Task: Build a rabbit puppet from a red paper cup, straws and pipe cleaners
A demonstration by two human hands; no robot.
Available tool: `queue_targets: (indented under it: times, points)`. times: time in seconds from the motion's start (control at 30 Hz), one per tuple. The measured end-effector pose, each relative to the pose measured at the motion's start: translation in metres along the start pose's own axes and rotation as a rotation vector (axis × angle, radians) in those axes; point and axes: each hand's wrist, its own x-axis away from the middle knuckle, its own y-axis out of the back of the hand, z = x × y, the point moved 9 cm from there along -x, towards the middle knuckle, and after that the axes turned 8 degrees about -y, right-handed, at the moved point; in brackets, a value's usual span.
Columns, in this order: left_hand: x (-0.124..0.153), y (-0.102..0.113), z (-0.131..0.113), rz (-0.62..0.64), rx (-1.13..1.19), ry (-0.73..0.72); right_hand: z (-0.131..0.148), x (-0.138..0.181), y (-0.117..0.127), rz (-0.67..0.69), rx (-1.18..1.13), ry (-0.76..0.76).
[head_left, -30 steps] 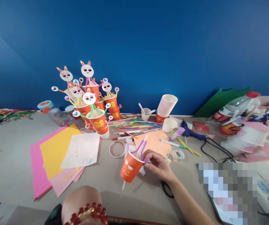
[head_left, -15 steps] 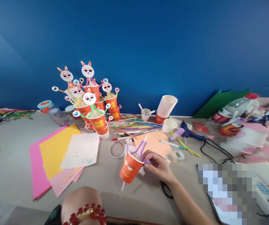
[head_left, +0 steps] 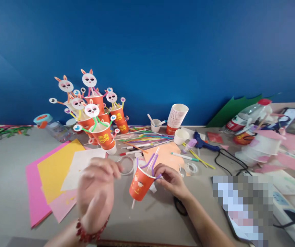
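Observation:
My right hand (head_left: 172,181) pinches a red paper cup (head_left: 140,187) at its right rim, where a bent purple pipe cleaner (head_left: 158,176) pokes out. Tilted a little, the cup has more purple stems standing up inside it. A clear straw (head_left: 132,203) runs through it and comes out at the base. To the left of the cup, my left hand (head_left: 97,190) is raised with nothing visible in it, its fingers curved and the thumb apart; it is slightly blurred. A red bead bracelet circles that wrist.
Red cups with rabbit faces (head_left: 92,110) stand stacked at the back left. Behind the held cup lie pipe cleaners (head_left: 147,138), tape rolls (head_left: 190,168) and a marker (head_left: 185,156). A cup stack (head_left: 177,116), a blue glue gun (head_left: 205,144) and a phone (head_left: 236,219) are to the right.
My left hand has come up from the bottom edge to beside the cup, its fingers now showing. My right hand keeps its hold on the cup. The whole view has shifted slightly.

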Motion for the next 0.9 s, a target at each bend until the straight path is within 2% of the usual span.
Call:
queue_targets:
  times: [0.1, 0.17, 0.2, 0.27, 0.33, 0.47, 0.77, 0.9]
  points:
    - [0.008, -0.003, 0.044, 0.088, -0.036, 0.128, -0.001, -0.001, 0.000, 0.001, 0.004, 0.003]
    - [0.025, -0.013, 0.079, 0.305, -0.167, 0.285, -0.002, -0.001, -0.001, 0.003, 0.011, 0.002]
    - [0.034, -0.018, 0.090, 0.408, -0.210, 0.311, -0.003, -0.001, -0.002, 0.005, 0.014, 0.000]
    - [0.050, -0.027, 0.100, 0.566, -0.294, 0.305, -0.003, -0.001, -0.003, 0.008, 0.023, 0.002]
    - [0.061, -0.032, 0.102, 0.625, -0.368, 0.287, -0.001, 0.000, -0.004, 0.009, 0.036, 0.017]
    - [0.070, -0.036, 0.099, 0.623, -0.434, 0.291, 0.003, 0.001, -0.004, 0.015, 0.063, 0.046]
    - [0.074, -0.033, 0.102, 0.550, -0.335, 0.314, 0.009, 0.001, -0.005, 0.016, 0.071, 0.074]
    - [0.076, -0.032, 0.099, 0.544, -0.338, 0.262, 0.012, 0.001, -0.006, 0.026, 0.086, 0.083]
